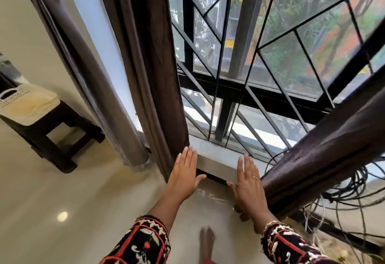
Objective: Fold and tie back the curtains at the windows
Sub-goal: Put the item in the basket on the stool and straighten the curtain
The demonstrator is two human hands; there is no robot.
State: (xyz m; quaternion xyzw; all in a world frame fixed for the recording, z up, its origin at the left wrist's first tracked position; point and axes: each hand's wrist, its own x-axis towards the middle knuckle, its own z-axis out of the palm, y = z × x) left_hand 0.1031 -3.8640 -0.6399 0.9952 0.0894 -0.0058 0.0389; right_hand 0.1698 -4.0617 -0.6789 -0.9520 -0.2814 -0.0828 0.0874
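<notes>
Patterned sleeves (143, 243) sit lowest in view, with a bare foot (207, 239) on the floor between them. Both arms reach forward and down toward the window sill (216, 157). Left grip (184, 172): flat, fingers straight and together, thumb out, holding nothing. Its fingertips are at the lower edge of the left curtain (158, 76); contact cannot be told. Right grip (249, 182): same flat pose, nothing held, ring on one finger, outer edge just beside the right curtain (333, 149). Both brown curtains hang bunched at either side of the barred window (270, 55), with the glass uncovered between them. Judgement: the flat palms are placed to keep the folds pushed outward and compact, ready for tying. No tie shows on either. A grey curtain (83, 65) further left looks knotted near its top.
</notes>
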